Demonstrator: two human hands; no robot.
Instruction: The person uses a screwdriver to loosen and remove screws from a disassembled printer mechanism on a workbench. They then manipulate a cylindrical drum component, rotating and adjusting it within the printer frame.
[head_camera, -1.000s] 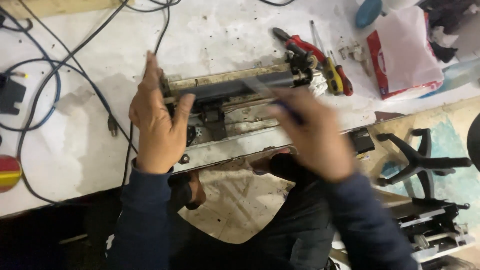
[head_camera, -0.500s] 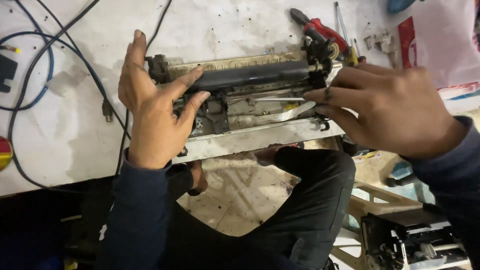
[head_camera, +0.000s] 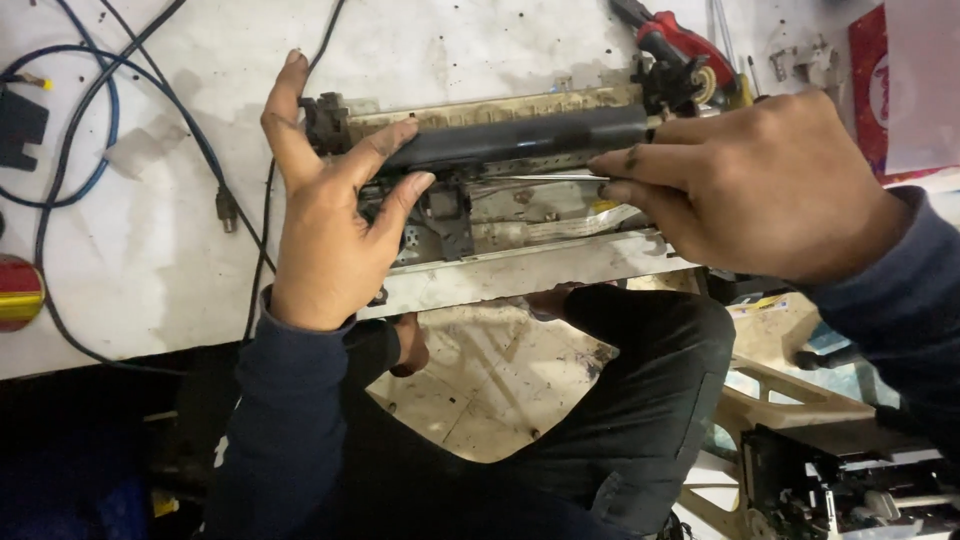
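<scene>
A long printer roller assembly (head_camera: 520, 215) with a black rubber roller (head_camera: 520, 140) and a dirty metal frame lies at the front edge of a white table (head_camera: 130, 250). My left hand (head_camera: 325, 215) rests on its left end, thumb behind the frame and fingers spread over the roller and the mechanism. My right hand (head_camera: 755, 190) is at the right end, fingertips pinched on a thin metal rod (head_camera: 540, 178) that lies along the frame under the roller.
Red-handled pliers (head_camera: 680, 45) and screwdrivers lie behind the assembly. Blue and black cables (head_camera: 100, 110) loop over the table's left. A red-and-white packet (head_camera: 900, 80) is at the right. Below, my dark-trousered legs and printer parts (head_camera: 850, 480) sit on the floor.
My right hand has moved from above the assembly's middle to its right end and closed on the thin rod. My left hand stays on the left end, fingers slightly shifted.
</scene>
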